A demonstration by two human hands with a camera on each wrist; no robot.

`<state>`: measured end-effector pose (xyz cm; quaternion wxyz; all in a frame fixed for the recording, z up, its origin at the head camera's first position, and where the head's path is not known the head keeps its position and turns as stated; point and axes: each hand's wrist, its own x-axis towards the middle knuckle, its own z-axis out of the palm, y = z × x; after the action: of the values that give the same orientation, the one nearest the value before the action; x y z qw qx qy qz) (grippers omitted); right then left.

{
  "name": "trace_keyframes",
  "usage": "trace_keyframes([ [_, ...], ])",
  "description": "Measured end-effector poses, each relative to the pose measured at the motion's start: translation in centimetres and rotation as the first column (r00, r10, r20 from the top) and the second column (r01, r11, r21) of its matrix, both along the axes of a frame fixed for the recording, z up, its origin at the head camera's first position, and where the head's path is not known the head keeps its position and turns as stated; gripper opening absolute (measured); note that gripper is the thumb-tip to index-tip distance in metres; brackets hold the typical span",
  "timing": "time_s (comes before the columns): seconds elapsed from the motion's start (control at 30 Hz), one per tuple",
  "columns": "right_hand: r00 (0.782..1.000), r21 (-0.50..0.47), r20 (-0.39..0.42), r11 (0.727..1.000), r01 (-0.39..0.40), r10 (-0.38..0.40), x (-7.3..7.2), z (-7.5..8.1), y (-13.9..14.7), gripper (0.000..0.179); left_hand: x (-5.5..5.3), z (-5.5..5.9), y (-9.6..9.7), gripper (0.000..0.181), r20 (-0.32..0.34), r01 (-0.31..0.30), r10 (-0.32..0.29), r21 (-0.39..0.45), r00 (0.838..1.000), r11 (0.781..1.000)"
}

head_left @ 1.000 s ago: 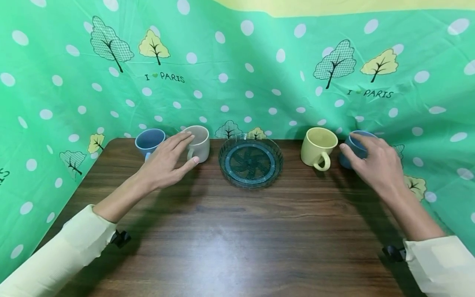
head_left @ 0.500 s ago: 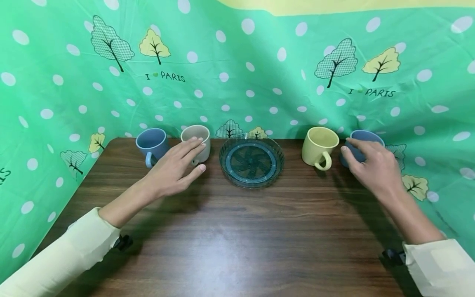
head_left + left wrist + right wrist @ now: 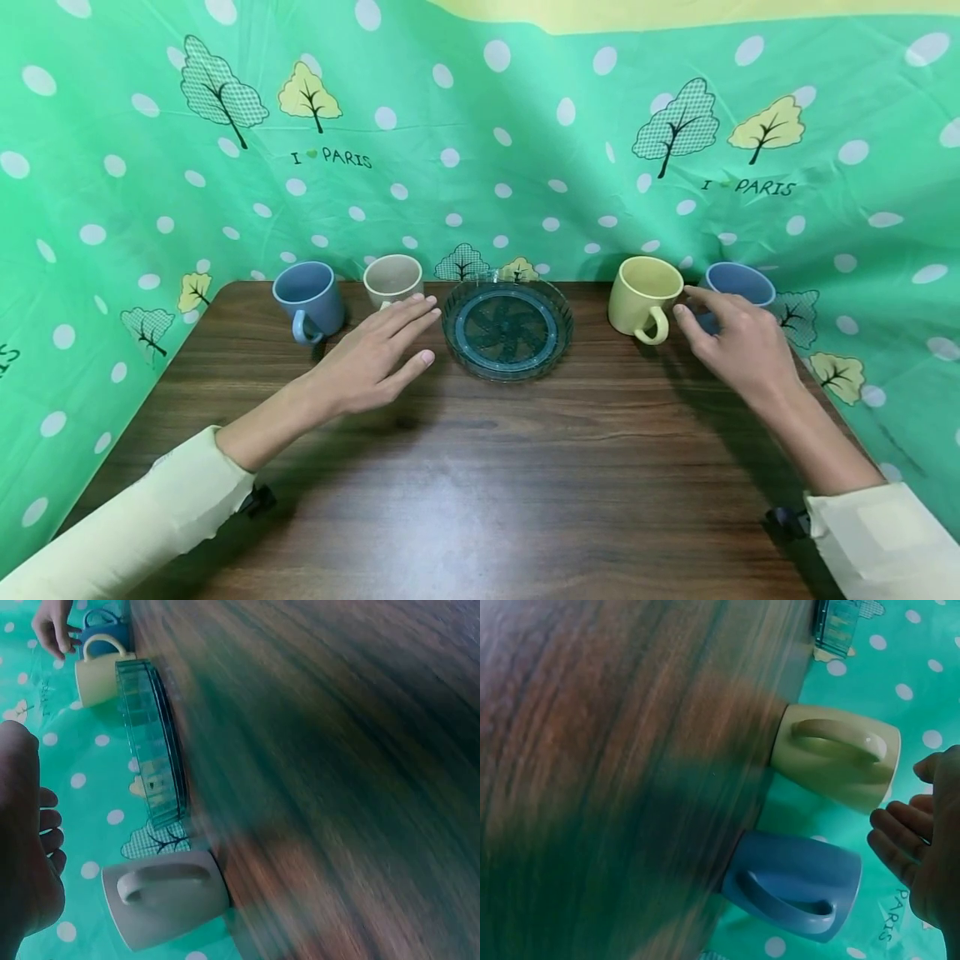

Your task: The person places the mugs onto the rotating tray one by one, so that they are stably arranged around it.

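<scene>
My left hand hovers with fingers extended in front of the grey mug, holding nothing; in the left wrist view a gap shows between hand and mug. Left of it stands a blue mug, handle toward me. A round, clear bluish dish with a swirl pattern sits in the middle. My right hand, fingers loosely bent and holding nothing, is above and in front of the right blue mug, partly hiding it. Its fingertips are near the yellow mug; the right wrist view shows the yellow mug upright on the table.
The dark wooden table extends toward me. A green polka-dot cloth with printed trees hangs right behind the row of mugs and along both sides. Dark wrist cameras sit under both sleeve cuffs.
My left hand has moved right and toward me, from over the left blue and grey mugs. My right hand has shifted slightly left toward the yellow mug. The mugs and dish have stayed put.
</scene>
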<state>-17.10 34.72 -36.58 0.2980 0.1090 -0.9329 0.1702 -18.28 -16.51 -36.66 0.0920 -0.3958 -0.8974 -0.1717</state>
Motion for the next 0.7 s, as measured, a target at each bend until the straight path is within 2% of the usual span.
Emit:
trace_keyframes([
  [0.33, 0.994, -0.037, 0.113, 0.999, 0.003, 0.001, -0.3, -0.4, -0.2, 0.032, 0.2, -0.6, 0.9, 0.066, 0.062, 0.030, -0.028, -0.030, 0.998, 0.999],
  [0.57, 0.990, -0.075, 0.139, 0.997, 0.004, 0.006, -0.3, -1.1, -0.3, 0.034, 0.2, -1.1, 1.2, 0.067, 0.114, 0.031, -0.026, -0.038, 0.993, 0.999],
  [0.7, 0.986, -0.103, 0.164, 0.995, 0.003, 0.014, -0.3, -1.4, -0.5, 0.036, 0.2, -1.5, 1.2, 0.067, 0.123, 0.032, -0.027, -0.039, 0.992, 0.999],
])
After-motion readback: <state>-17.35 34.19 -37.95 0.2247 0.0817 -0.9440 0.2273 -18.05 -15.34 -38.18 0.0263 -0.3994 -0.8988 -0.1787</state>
